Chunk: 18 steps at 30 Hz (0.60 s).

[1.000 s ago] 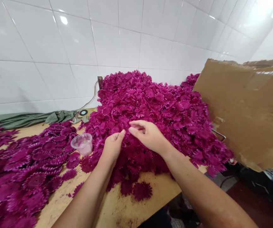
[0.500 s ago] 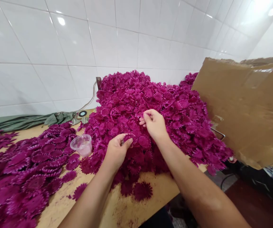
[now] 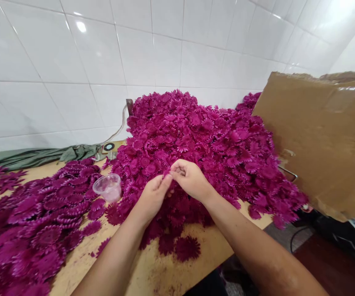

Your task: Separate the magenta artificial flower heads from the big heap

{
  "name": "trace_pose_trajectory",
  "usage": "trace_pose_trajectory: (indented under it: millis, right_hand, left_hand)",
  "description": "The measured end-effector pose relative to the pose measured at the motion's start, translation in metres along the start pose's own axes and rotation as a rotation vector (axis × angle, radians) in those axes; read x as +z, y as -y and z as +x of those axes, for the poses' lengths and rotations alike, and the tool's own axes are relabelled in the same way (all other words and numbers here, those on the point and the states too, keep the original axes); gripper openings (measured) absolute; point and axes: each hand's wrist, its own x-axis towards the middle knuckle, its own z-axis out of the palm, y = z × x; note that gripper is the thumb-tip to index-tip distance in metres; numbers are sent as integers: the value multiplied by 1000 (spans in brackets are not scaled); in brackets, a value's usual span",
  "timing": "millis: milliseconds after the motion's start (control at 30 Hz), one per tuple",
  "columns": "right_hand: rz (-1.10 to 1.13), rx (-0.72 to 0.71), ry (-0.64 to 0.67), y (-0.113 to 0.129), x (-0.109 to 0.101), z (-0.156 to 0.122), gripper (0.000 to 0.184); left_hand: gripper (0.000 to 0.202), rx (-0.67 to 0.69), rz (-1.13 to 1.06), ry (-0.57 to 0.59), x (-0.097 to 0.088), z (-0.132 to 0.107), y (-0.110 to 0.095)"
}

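My two hands meet at the front of a tall heap of magenta artificial flower layers [image 3: 202, 127]. My left hand [image 3: 152, 197] is closed in a pinch on one magenta flower layer [image 3: 166, 173], mostly hidden by the fingers. Thumb and forefinger of my right hand [image 3: 191, 179] pinch at the edge of that same piece, touching the left fingertips. Whether a second layer is between them I cannot tell. Just below the hands, two dark magenta flower layers [image 3: 187, 248] lie flat on the tabletop [image 3: 165, 275].
On the left, flat flower layers [image 3: 41, 222] lie in overlapping rows. A clear plastic cup [image 3: 108, 189] stands between them and the heap. Green cloth [image 3: 38, 156] runs along the white tiled wall [image 3: 152, 53]. A large cardboard sheet [image 3: 319, 144] leans at the right.
My right hand has come down and left from the heap to meet my left hand at the flower layer. My left hand has stayed nearly in place.
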Motion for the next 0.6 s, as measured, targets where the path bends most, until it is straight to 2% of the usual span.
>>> trace_pose_trajectory:
  millis: [67, 133, 267, 333, 433, 600]
  right_hand:
    - [5, -22, -83, -3, -1, 6, 10]
    - [-5, -40, -203, -6, -8, 16, 9]
    - [-59, 42, -506, -16, -37, 36, 7]
    - [-116, 50, -532, -18, -49, 38, 10]
    - [-162, -2, -402, -12, -46, 24, 23]
    - [-5, 13, 102, 7, -12, -5, 18]
  left_hand:
    - [35, 71, 25, 39, 0, -3, -2]
    - [30, 84, 21, 46, 0, -6, -4]
    - [27, 65, 14, 44, -3, -11, -4]
    - [29, 63, 39, 4, -7, -10, -1]
    - [37, 27, 38, -91, -11, -2, 6]
    - [51, -77, -52, -113, -5, 6, 11]
